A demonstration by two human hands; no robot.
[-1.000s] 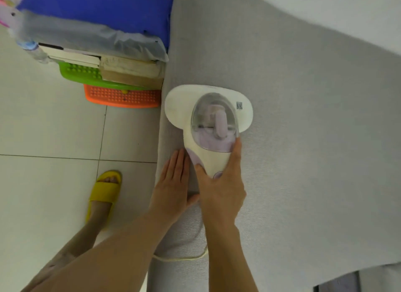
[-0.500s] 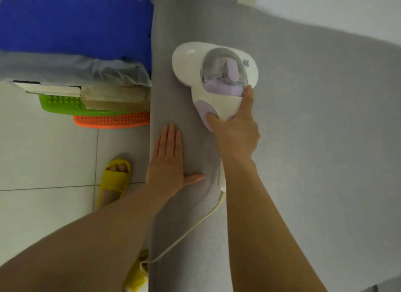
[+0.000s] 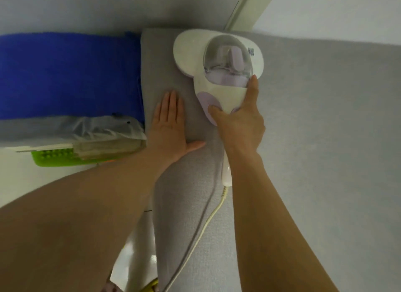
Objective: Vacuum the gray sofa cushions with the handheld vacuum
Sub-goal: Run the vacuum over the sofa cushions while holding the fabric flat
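Here the white and lilac handheld vacuum with a clear dome (image 3: pixel 217 59) sits at the far left corner of the gray fabric sofa cushion (image 3: pixel 314 118), its handle gripped by the right hand (image 3: pixel 238 122). Just left of it, the left hand (image 3: pixel 171 126) lies flat on the cushion with fingers straight, and the pale power cord (image 3: pixel 208 222) trails toward the near edge.

A home, by the furnishings: a wide gray woven-fabric sofa cushion (image 3: pixel 325 139) sits against a plain white wall (image 3: pixel 86 7). Just left of the sofa, household goods are stacked: a fuzzy blue cloth (image 3: pixel 65 74), a clear plastic-wrapped bundle (image 3: pixel 86 128) and a lime-green perforated plastic basket (image 3: pixel 54 160), over a pale glossy floor (image 3: pixel 13 183).
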